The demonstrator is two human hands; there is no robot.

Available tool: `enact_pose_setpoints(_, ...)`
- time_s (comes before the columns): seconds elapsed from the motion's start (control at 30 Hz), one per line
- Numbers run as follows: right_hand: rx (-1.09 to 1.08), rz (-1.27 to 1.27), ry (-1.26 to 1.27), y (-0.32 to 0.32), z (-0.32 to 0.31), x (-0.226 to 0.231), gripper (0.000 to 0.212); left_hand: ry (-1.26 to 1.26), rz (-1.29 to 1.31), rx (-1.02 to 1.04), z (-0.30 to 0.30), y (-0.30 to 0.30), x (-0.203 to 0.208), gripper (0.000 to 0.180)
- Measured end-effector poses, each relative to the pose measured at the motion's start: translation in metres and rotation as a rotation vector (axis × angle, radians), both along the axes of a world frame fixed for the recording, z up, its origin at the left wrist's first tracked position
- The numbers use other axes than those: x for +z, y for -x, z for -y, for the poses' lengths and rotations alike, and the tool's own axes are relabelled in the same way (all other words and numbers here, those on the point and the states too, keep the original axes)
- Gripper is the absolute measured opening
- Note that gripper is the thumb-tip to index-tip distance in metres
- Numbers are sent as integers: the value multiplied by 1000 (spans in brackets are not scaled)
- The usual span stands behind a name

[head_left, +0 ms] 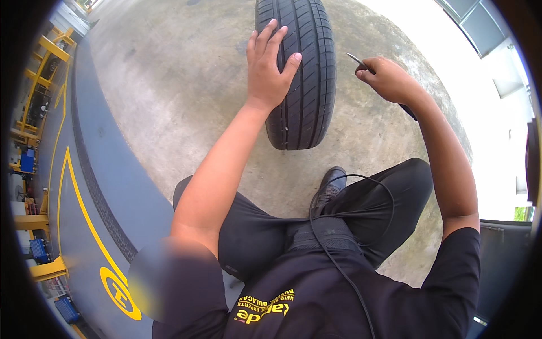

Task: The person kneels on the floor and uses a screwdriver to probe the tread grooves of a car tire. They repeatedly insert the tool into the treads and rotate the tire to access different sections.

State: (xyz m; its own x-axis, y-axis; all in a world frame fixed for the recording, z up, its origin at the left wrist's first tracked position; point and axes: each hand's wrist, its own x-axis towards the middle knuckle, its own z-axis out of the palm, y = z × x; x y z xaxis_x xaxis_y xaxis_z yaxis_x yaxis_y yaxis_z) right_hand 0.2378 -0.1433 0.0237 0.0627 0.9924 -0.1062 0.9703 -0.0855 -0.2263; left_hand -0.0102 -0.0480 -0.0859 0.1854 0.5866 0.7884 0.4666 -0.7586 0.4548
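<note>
Concrete (372,127) shows between tire (307,101) edge and right hand (390,80).

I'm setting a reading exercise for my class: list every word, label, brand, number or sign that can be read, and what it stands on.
Legible, though not quoted here:
Yellow lettering on the black shirt, upside down.
Yellow circled letter on the blue-grey surface.
Too blurred to read: yellow patch by the left sleeve.
Tyre: no lettering readable on its tread.

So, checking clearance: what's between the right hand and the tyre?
The head view shows a metal tip jutting from the right hand, then concrete floor before the tyre.
</note>
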Motion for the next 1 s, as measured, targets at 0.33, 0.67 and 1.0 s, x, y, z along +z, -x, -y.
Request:
enact_pose_setpoints(0.33,-285,-954,135,15,-22,-110,40,1288,648,-396,29,44,-46,81)
enact_pose_setpoints(0.67,-405,-1235,102,26,-36,-149,46,1289,859,-334,35,23,-47,59)
enact_pose_setpoints(1.0,-325,-1098,64,30,-1,-108,40,1444,801,-243,84,38,19,68)
